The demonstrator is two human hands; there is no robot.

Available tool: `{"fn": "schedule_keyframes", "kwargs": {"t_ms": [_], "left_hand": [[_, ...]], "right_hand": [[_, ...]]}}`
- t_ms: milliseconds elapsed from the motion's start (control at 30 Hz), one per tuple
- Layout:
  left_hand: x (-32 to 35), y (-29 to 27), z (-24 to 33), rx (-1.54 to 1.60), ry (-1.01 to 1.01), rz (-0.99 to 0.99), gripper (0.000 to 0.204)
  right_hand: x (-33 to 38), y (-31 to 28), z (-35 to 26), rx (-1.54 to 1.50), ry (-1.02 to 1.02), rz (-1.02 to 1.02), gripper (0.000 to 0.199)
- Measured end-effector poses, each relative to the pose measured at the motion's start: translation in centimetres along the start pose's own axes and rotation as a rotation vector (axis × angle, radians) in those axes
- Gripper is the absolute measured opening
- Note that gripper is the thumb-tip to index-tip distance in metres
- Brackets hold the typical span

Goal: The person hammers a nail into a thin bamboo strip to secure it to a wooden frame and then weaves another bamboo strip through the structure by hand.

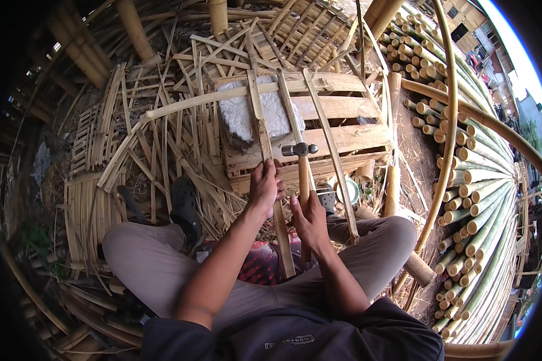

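Note:
My left hand (266, 188) is closed around a long bamboo strip (281, 237), which runs from my lap up over a pale stone block (233, 120). My right hand (311, 221) grips a ball-peen hammer (303, 174) by its wooden handle, its metal head pointing away from me. Two more bamboo strips (290, 107) (332, 143) lie roughly side by side to the right of the held one. A longer bamboo strip (190, 106) crosses them near their far ends. The block sits on a low slatted wooden crate (349, 133) in front of me.
Loose bamboo slats (180, 156) litter the ground at the left. Cut bamboo poles (482, 198) are stacked at the right, behind an upright bamboo post (393, 144). Beyond the crate leans a slatted bamboo panel (310, 30). A pale green bowl (350, 191) is near my right knee.

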State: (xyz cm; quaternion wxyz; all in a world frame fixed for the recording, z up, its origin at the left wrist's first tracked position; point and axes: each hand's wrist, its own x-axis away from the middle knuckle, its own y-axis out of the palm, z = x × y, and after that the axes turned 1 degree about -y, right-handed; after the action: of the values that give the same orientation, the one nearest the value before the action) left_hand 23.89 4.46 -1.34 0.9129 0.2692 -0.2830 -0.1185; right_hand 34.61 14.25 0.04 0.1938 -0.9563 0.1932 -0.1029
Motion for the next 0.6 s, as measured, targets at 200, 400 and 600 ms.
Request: {"fn": "schedule_keyframes", "kwargs": {"t_ms": [200,400,600], "left_hand": [[-0.1,0.0,-0.1,0.012,-0.001,-0.013,0.025],[-0.1,-0.1,0.0,0.036,-0.013,-0.026,0.025],[0.1,0.0,0.1,0.032,-0.007,-0.029,0.025]], "right_hand": [[-0.1,0.1,0.3,0.002,-0.017,0.004,0.037],[0.0,0.2,0.3,-0.117,0.002,-0.008,0.031],[-0.2,-1.4,-1.6,-0.205,-0.019,-0.052,0.027]]}}
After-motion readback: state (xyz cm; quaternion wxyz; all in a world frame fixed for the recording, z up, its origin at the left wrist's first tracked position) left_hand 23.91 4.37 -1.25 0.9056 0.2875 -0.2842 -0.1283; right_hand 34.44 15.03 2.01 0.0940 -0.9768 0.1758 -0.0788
